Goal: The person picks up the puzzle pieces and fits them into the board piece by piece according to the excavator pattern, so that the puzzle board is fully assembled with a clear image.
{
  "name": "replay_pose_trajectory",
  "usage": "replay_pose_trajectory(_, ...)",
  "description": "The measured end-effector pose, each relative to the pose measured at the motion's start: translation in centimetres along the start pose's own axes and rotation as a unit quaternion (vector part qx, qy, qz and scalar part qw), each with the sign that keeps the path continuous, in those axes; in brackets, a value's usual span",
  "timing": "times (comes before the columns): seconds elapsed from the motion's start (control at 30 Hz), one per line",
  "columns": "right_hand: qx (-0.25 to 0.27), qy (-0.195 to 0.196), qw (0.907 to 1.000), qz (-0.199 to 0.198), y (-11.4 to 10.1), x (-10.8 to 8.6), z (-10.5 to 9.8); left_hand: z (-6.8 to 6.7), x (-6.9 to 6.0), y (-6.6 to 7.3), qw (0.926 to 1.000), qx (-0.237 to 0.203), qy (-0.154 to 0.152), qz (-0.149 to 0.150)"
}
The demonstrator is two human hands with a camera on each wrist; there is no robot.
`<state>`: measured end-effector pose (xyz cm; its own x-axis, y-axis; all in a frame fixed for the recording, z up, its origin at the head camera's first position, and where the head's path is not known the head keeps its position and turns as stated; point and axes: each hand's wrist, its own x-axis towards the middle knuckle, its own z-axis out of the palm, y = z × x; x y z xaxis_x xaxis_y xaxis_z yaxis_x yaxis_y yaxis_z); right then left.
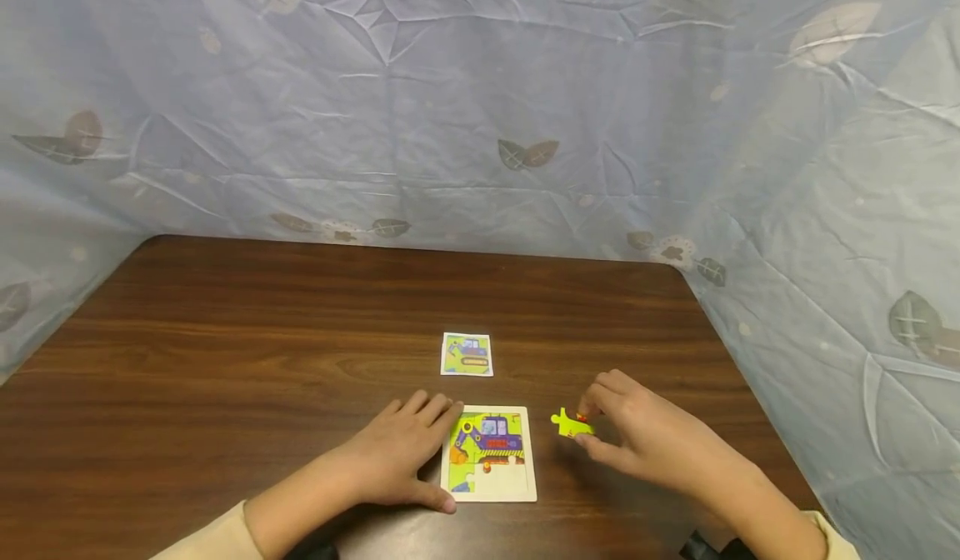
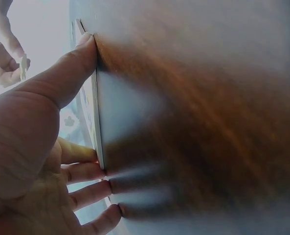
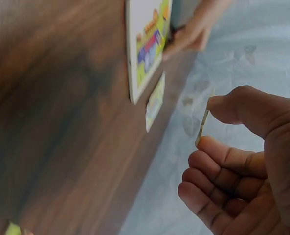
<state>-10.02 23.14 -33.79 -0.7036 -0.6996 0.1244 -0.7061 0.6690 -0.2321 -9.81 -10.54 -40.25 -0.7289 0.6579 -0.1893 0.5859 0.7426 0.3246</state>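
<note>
A square jigsaw board (image 1: 502, 482) with a pale rim lies on the table. Its upper part and lower left carry pieces showing a purple digger on green; the lower right is bare and pale. My left hand (image 1: 397, 452) rests along the board's left edge, fingers extended at the upper left and thumb at the lower left corner; the left wrist view shows thumb (image 2: 76, 61) and fingertips touching that edge. To the board's right, my right hand (image 1: 637, 427) pinches a yellow-green jigsaw piece (image 1: 568, 427) between thumb and index finger, raised off the table and seen edge-on (image 3: 204, 120) in the right wrist view.
A small picture card (image 1: 467, 355) of the same digger lies behind the board. The brown wooden table (image 1: 262, 335) is enclosed by pale leaf-patterned cloth (image 1: 450, 127). A cut-off green bit (image 3: 11, 228) shows at the right wrist view's lower left.
</note>
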Motion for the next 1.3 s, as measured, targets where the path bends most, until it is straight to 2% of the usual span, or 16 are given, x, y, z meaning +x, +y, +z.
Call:
replay_pose_trajectory(0.23, -0.007, -0.030, 0.9995, 0.010, -2.2, 1.5, 2.2, 0.0, 0.0, 0.1, 1.0000, -0.001, 0.003, 0.000)
replay_pose_trajectory(0.5, -0.011, -0.079, 0.9968, -0.011, -4.2, 3.5, 3.9, 0.1, -0.1, 0.0, 0.9999, 0.006, 0.014, 0.004)
replay_pose_trajectory(0.67, -0.025, -0.113, 0.9930, -0.025, -5.0, 4.1, 5.0, 0.2, 0.0, -0.1, 0.9998, 0.006, 0.019, 0.005)
replay_pose_trajectory(1.1, -0.048, -0.114, 0.9906, -0.060, -5.3, 4.2, 6.9, 0.1, 0.2, 0.0, 0.9999, 0.001, 0.011, 0.004)
replay_pose_trajectory(1.3, -0.076, -0.078, 0.9896, -0.094, -5.4, 4.2, 7.3, 0.0, 0.1, 0.0, 1.0000, -0.002, 0.009, 0.002)
